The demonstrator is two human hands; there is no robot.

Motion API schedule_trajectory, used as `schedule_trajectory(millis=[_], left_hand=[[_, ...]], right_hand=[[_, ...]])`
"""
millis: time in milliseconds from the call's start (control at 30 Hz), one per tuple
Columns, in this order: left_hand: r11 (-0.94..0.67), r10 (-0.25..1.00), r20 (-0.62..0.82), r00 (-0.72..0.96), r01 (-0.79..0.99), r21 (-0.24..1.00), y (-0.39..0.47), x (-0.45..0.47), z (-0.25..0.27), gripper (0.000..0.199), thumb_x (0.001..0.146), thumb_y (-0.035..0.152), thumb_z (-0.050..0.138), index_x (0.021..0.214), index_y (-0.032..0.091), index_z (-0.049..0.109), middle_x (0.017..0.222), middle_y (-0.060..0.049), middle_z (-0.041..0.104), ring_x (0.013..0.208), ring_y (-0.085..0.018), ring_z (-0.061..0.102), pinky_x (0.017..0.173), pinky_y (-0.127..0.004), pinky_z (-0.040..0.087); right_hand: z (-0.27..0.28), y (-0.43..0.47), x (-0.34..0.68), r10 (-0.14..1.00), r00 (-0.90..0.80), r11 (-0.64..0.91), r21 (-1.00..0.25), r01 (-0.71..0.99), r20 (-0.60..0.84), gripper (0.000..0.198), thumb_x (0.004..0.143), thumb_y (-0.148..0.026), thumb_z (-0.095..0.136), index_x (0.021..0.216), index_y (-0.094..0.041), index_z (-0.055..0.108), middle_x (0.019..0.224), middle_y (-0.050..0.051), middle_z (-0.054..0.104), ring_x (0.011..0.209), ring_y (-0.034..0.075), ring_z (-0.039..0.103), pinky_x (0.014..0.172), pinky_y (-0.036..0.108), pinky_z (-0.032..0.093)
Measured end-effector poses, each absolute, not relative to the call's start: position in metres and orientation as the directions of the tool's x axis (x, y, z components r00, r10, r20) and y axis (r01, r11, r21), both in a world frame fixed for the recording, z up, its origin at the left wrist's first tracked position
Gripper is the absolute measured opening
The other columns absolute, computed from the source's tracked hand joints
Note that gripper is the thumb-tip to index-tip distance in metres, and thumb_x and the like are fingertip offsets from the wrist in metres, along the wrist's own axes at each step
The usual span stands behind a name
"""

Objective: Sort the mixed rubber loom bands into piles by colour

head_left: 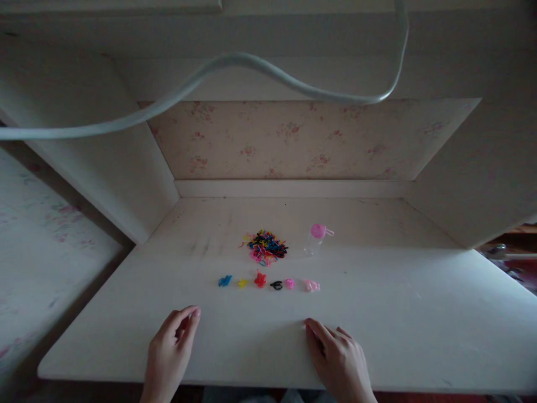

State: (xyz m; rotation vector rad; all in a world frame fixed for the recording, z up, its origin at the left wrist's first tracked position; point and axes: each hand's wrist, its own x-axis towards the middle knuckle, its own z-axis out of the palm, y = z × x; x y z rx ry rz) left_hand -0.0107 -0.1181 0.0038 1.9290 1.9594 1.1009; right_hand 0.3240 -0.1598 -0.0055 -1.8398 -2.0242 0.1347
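Observed across the middle of a white desk (403, 330): a loose, tangled heap (267, 247) of thin stringy bands in black, blue, red, yellow and pink. In front of it, set out in a roughly straight row from left to right: a blue cluster (225, 280), longish and slanted; a small yellow cluster (242, 283); a spiky red cluster (260, 279), brightest in the row; a black cluster (276, 285) with open loops; a compact, rounded bright-pink cluster (290, 284); a wider pale-pink cluster (311, 285). Noted right of the heap and apart from it, a clear, see-through bottle (314, 244) with a round pink lid (318, 230) and a slim loop (330, 232) at its side.

Too small and dim to make out any lettering on the bottle.

Left hand (168, 347): near the blue cluster, fingers curled, thumb and forefinger tips together. Right hand (338, 355): near the pale-pink cluster, fingers bent, thumb and forefinger tips close together. Cannot tell of anything small pinched in either.

Desk surface smooth, with dark smudges. Behind, floral wallpaper (268, 140); overhead, a smooth, wavy white cable (260, 64).
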Motion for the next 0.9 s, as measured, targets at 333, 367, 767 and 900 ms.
schedule_trajectory(millis=[333,367,767,900], left_hand=[[-0.112,0.939,0.305,-0.156,0.701,0.705,-0.116,-0.009,0.001,0.03,0.086,0.046,0.05,0.087,0.02,0.064,0.075,-0.002,0.066,0.061,-0.012,0.06,0.057,-0.019,0.049],[-0.109,0.941,0.298,-0.159,0.691,0.714,-0.116,-0.01,0.0,0.03,0.085,0.047,0.05,0.087,0.02,0.064,0.075,-0.002,0.066,0.061,-0.012,0.061,0.056,-0.02,0.05],[-0.148,0.948,0.3,-0.107,0.685,0.714,-0.118,-0.011,-0.002,0.028,0.087,0.044,0.049,0.088,0.02,0.064,0.077,-0.001,0.066,0.065,-0.012,0.063,0.059,-0.02,0.05],[-0.157,0.951,0.297,-0.084,0.696,0.701,-0.117,-0.011,-0.006,0.027,0.088,0.043,0.048,0.09,0.021,0.063,0.079,-0.001,0.066,0.068,-0.012,0.063,0.061,-0.02,0.05]], right_hand=[[0.043,-0.117,0.307,0.994,0.022,0.025,-0.409,0.912,0.11,0.028,0.091,-0.037,0.042,0.096,-0.03,0.069,0.066,-0.003,0.068,0.054,0.011,0.061,0.054,0.02,0.038],[0.05,-0.107,0.306,0.994,0.021,0.018,-0.372,0.928,0.103,0.028,0.09,-0.037,0.042,0.095,-0.031,0.069,0.067,-0.002,0.068,0.056,0.011,0.061,0.055,0.02,0.038],[0.061,0.001,0.286,0.995,-0.006,0.006,-0.002,1.0,-0.104,0.033,0.092,-0.038,0.039,0.103,-0.029,0.069,0.095,0.008,0.069,0.083,0.022,0.065,0.066,0.028,0.042],[0.057,0.008,0.287,0.99,-0.045,0.048,0.02,0.999,-0.131,0.031,0.091,-0.038,0.042,0.102,-0.027,0.069,0.094,0.01,0.069,0.084,0.024,0.065,0.068,0.031,0.043]])
